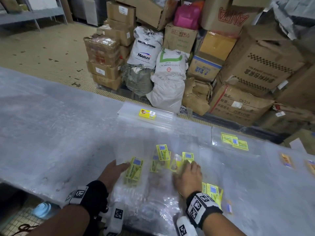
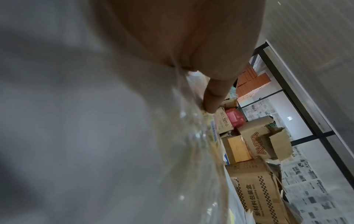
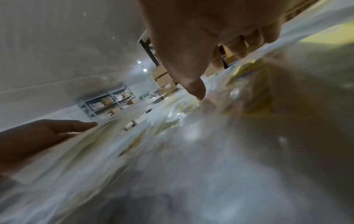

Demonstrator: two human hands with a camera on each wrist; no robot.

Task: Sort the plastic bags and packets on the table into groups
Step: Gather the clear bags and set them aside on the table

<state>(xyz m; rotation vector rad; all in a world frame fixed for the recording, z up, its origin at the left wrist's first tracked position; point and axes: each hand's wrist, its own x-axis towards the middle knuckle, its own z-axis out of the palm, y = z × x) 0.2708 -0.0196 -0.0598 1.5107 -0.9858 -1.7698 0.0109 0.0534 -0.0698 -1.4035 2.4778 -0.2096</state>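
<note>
Table (image 1: 51, 116): clear bags (image 1: 134, 169) holding yellow labels, hands pressing.

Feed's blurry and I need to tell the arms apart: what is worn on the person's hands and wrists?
Both hands, the left hand and the right hand, are bare, with no gloves or sleeves. Each wrist carries a black strap: the left wrist band and the right wrist band bear white panels printed with black square fiducial markers. A white tagged block hangs below each wrist.
</note>
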